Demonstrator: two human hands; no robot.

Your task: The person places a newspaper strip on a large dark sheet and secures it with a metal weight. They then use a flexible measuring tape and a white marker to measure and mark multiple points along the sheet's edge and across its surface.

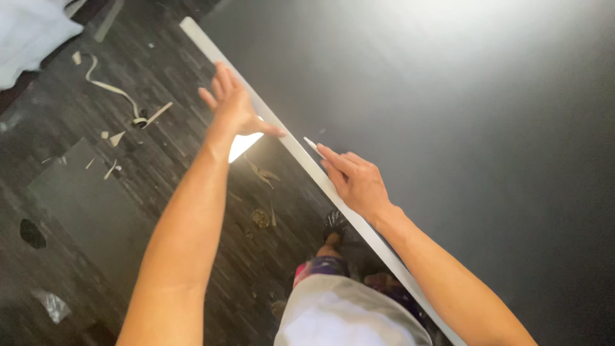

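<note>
Looks like this is the smoothing-down stage of covering a big dark panel. The left hand is spread wide, fingers fanned, with the thumb touching the pale edge strip that runs along the panel's border. The right hand lies on that same strip a little further down, fingers pressed together around a small white blade-like tool (can't tell for sure what it is, only the tip pokes out).

The floor below is littered with pale offcuts, so I'd guess trimming is part of the job. The next move probably calls for a flat, steady left palm bracing the surface while the tool tip follows the edge without wandering onto the dark face.
</note>
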